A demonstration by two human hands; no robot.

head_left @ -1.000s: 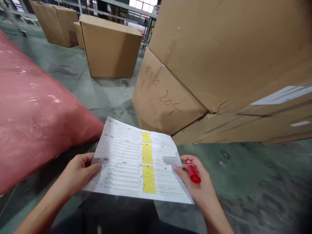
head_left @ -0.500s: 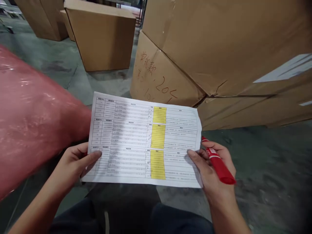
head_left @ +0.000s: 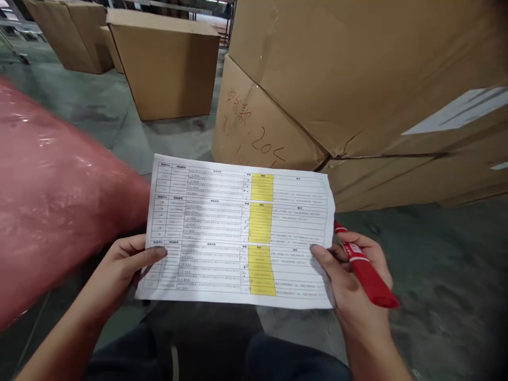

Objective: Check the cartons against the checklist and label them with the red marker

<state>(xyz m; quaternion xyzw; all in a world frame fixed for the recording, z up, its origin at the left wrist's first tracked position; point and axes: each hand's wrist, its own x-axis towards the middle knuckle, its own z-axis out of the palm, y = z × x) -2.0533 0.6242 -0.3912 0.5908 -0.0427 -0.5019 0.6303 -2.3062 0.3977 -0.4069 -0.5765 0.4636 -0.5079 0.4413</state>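
A white printed sheet of paper [head_left: 218,238] with tables and a yellow highlighted column is stretched between my two hands, facing me. My left hand [head_left: 125,264] pinches its left edge, thumb on the front and fingers behind. At the right edge my right hand [head_left: 353,275] grips the paper, thumb on top. That same hand also carries a red marker [head_left: 367,272], slanting down to the right between thumb and fingers. The fingers behind the paper are partly hidden.
Large cardboard boxes [head_left: 365,69] are stacked ahead on the right, one box [head_left: 238,127] bearing red handwriting. Another carton [head_left: 170,69] stands on the concrete floor [head_left: 159,137] further back. A pink plastic-wrapped bundle [head_left: 59,201] bulges in from the left. Metal racks are behind.
The paper and my right hand with the marker have shifted slightly right and down in view. The boxes behind sit slightly lower on the left. Both grips stay the same.
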